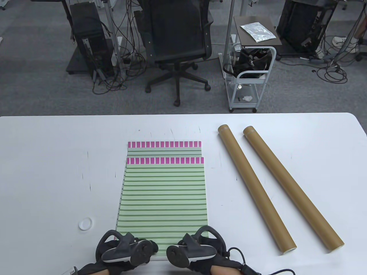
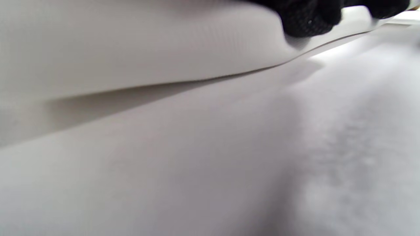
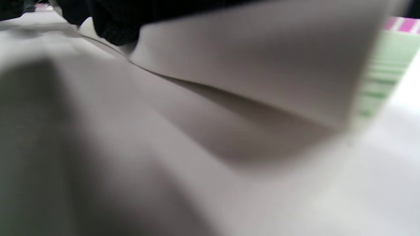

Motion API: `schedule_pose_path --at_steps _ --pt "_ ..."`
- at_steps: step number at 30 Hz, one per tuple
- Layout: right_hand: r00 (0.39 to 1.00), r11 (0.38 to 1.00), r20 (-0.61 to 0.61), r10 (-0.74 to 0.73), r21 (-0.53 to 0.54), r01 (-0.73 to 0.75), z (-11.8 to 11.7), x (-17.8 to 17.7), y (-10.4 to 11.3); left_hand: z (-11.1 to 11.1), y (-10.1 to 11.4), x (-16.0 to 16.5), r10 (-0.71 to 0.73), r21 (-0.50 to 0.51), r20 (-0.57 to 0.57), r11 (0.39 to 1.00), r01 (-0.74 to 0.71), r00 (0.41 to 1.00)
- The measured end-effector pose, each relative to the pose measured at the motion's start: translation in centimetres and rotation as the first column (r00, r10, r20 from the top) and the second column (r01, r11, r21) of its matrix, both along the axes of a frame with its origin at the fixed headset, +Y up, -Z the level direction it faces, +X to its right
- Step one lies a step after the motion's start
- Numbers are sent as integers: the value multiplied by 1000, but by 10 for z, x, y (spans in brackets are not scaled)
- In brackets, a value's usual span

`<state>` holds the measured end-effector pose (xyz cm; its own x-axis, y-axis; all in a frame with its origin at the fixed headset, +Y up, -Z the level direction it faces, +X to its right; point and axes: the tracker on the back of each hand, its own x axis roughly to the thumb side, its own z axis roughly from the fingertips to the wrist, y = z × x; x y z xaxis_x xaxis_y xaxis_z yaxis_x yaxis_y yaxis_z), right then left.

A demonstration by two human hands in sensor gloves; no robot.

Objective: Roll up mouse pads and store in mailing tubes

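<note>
At the near edge of the white table (image 1: 43,172), both gloved hands sit on the closest end of the top mouse pad (image 1: 165,197), the left hand (image 1: 126,250) at its near-left corner and the right hand (image 1: 196,249) at its near-right corner. Both wrist views show that end of the pad raised off the table, its pale underside facing the cameras, with dark glove fingertips (image 2: 305,19) of the left hand and fingertips (image 3: 115,29) of the right hand on the lifted edge; each hand holds the pad there, though how the fingers wrap it cannot be told. Just left of the left hand lies a small white ring-shaped cap (image 1: 85,223). Ahead of the hands the green-striped pad lies flat, stacked on a second mouse pad (image 1: 165,146) whose pink-checked far end sticks out beyond it. Right of the right hand, two brown mailing tubes (image 1: 255,186) lie side by side, apart, slanting away leftward.
</note>
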<state>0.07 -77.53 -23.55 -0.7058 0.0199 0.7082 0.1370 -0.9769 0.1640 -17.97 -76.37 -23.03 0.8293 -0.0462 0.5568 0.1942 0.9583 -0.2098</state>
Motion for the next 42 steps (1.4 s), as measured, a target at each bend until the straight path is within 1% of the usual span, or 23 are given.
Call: schedule_pose_path --at_steps 1,3,4,6,9,10,12,14,15,16,17,21,23,24,26,27,32,33,34,36,37,40,42 --pt "1000 1000 17 -7 -1 7 -1 2 0 -1 0 0 -14 29 -22 999 15 1000" --pt "999 998 20 34 56 -35 -1 1 -2 -3 -4 0 -100 113 -51 988 105 994" --pt "997 994 1 73 83 -73 -1 0 -2 -5 -5 1 -153 119 -49 980 158 987" --pt "993 991 -45 108 82 -104 5 -6 -3 -4 -4 3 -172 151 -70 972 181 983" --pt "980 977 -106 169 151 -153 15 -12 -4 -1 -3 6 -204 181 -88 959 217 975" --pt "981 975 -110 161 174 -141 15 -13 -3 0 -3 6 -209 190 -91 956 223 974" --pt "983 979 -97 159 141 -145 14 -13 -3 4 -1 9 -207 219 -73 951 218 976" --pt "984 984 -90 151 111 -141 12 -13 -3 11 1 11 -190 242 -12 952 188 982" --pt "984 984 -89 156 105 -146 12 -14 -3 15 3 12 -160 236 44 961 145 986" --pt "983 984 -88 159 101 -150 12 -14 -2 18 5 13 -134 220 76 969 114 988" --pt "983 984 -86 161 96 -153 11 -14 -2 19 6 12 -127 229 74 967 107 989" --pt "986 987 -80 149 69 -144 9 -14 -2 15 5 8 -91 138 96 987 77 991" --pt "991 993 -84 108 64 -103 9 -14 1 16 4 10 -114 190 87 977 96 990" --pt "995 994 -78 63 91 -56 11 -13 1 17 5 11 -135 240 86 965 111 987" --pt "991 982 -80 109 161 -95 13 -12 1 17 6 12 -135 279 80 954 108 988" --pt "992 983 -80 96 162 -82 13 -12 2 17 6 13 -134 276 81 955 107 988" --pt "996 997 -63 61 61 -57 9 -7 3 14 8 13 -131 272 86 957 103 988" --pt "994 993 -68 87 85 -81 10 -8 2 14 7 12 -132 274 85 956 104 988" --pt "992 986 -70 109 137 -99 11 -9 3 14 7 12 -134 275 84 956 106 987" --pt "992 974 -67 104 211 -88 14 -11 4 13 8 11 -124 264 74 959 100 990" --pt "990 966 -84 113 243 -90 15 -12 5 13 8 10 -117 264 69 960 95 991" --pt "987 952 -98 128 291 -94 18 -14 7 12 7 7 -94 258 64 963 75 993" --pt "987 950 -93 128 297 -95 17 -15 8 13 6 7 -109 239 87 967 86 990"
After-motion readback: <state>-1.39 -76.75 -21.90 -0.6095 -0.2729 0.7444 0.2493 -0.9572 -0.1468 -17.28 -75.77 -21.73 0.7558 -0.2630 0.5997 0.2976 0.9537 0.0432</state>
